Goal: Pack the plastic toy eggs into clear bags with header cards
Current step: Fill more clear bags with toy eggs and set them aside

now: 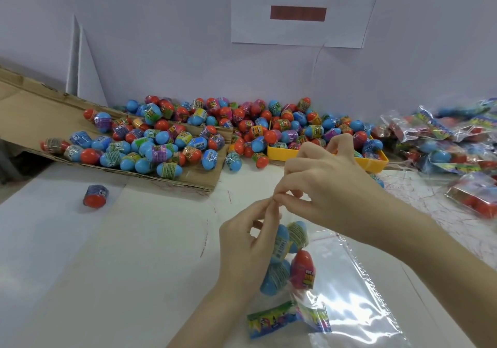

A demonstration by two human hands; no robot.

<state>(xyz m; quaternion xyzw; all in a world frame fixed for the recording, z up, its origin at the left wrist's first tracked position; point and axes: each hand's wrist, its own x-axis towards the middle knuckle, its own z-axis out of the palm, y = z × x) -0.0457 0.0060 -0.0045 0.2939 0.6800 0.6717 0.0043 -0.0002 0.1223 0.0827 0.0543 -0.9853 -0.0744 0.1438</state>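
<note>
My left hand [248, 242] and my right hand [320, 186] meet above the table and pinch the top edge of a clear bag [295, 261]. The bag hangs between them with several blue and red toy eggs [302, 268] inside. A colourful header card [271, 319] sits at the bag's lower end, near the table. A big heap of loose blue and red eggs [188, 135] lies at the back, partly on a flattened cardboard sheet [32, 116]. More clear bags [357, 299] lie flat under my right forearm.
A yellow tray [372, 163] stands behind my right hand with eggs in it. Packed bags [443, 140] are piled at the right. One stray egg [95, 195] lies alone at the left. A paper sign [298, 8] hangs on the wall.
</note>
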